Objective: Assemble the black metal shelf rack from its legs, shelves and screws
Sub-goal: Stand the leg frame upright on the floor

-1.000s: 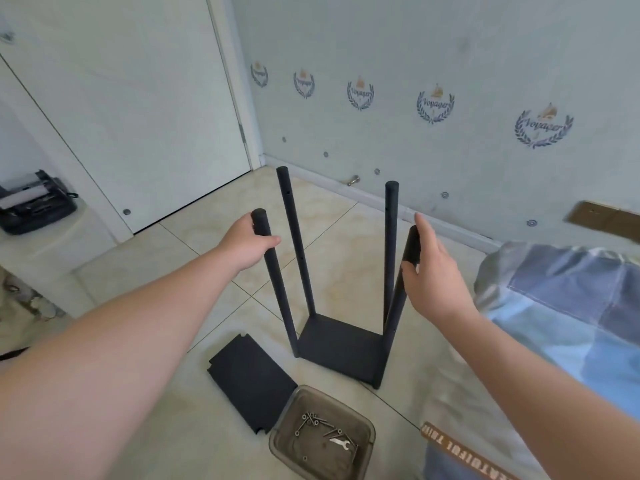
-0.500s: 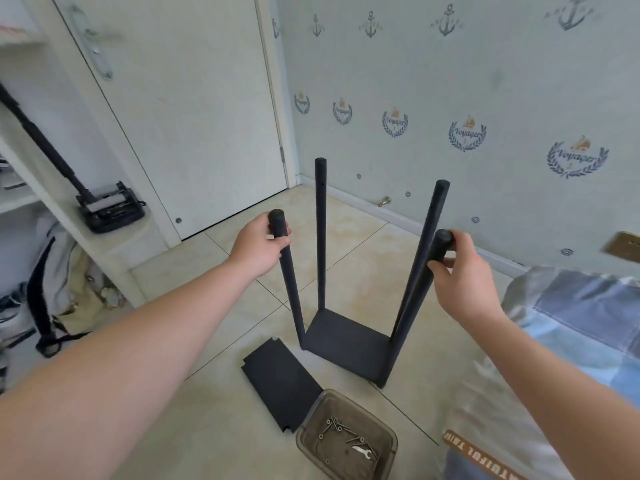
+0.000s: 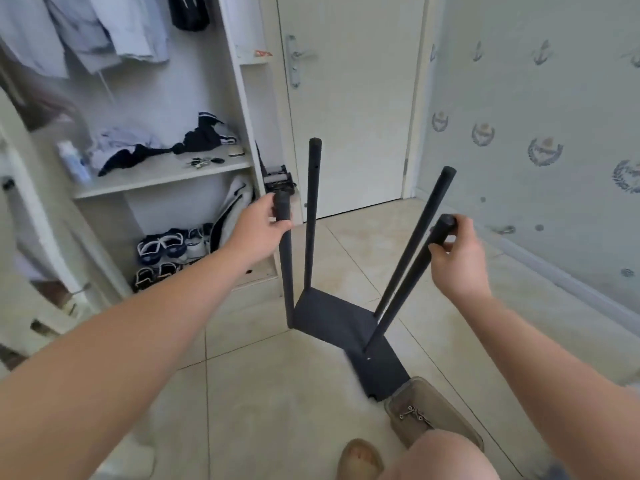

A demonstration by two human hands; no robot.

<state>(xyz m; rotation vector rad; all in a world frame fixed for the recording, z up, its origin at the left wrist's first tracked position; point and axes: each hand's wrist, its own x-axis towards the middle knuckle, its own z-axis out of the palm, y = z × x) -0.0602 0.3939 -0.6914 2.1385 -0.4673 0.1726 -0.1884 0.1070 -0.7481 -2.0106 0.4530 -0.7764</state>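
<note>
Head view. The partly built rack is on the tiled floor, out from the floor's edge at the door. Its one fitted shelf is lowest and lies roughly flat. Whether it bears fully on the tiles cannot be told.

Four legs run lengthwise upward from the shelf's corners, free ends topmost. The left pair is near vertical and the right pair leans to the right.

The left hand is wrapped round the top of the near left leg. The right hand has fingers curled round the top of the near right leg.

A loose shelf panel lies flat on the floor, partly under the rack's near right corner. Its near end meets a tray holding screws.
</note>
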